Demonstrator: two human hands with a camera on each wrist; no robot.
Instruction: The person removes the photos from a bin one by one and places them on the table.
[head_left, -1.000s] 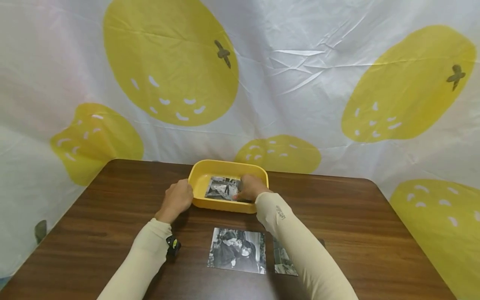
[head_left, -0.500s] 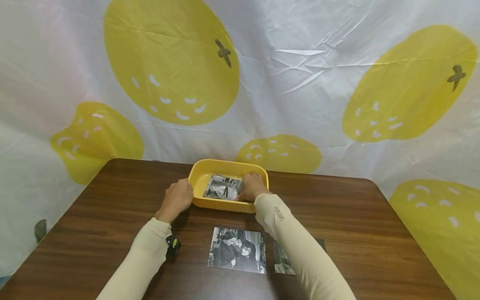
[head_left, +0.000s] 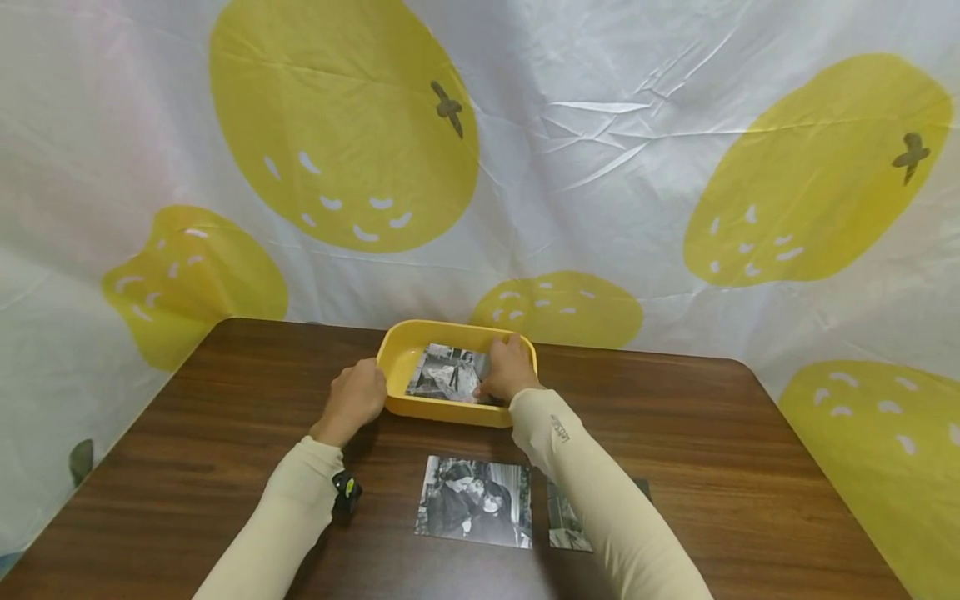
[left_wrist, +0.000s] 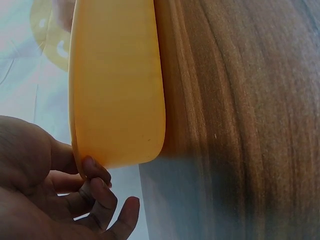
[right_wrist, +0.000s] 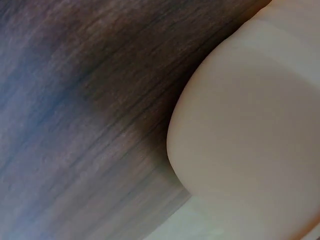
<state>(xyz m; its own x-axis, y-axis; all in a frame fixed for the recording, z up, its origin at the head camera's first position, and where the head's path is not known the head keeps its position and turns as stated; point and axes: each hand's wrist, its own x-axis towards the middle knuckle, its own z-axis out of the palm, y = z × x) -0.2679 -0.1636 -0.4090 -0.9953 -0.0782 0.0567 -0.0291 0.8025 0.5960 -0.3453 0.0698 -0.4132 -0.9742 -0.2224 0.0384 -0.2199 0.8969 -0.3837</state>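
A yellow rectangular tub (head_left: 450,410) stands near the table's far edge. At its left end my left hand (head_left: 351,400) grips the rim; the left wrist view shows the thumb and curled fingers (left_wrist: 99,200) pinching the tub's corner. My right hand (head_left: 508,371) reaches inside the right end, on a black-and-white photo (head_left: 444,373) in the tub. Its thumb lies at the photo's lower right and its fingers spread toward the far side, covering the right edge. Only the tub's outer wall (right_wrist: 245,135) shows in the right wrist view, not the hand.
Nearer me on the brown wooden table (head_left: 712,467) lies another black-and-white photo (head_left: 474,504) of people. To its right, a further photo (head_left: 566,525) is partly hidden under my right forearm. A white cloth with yellow fruit (head_left: 562,304) hangs behind the table.
The photo's far edge has risen a little in view, and my right fingers have shifted up with it toward the tub's far rim. My left hand and the tub have stayed put.
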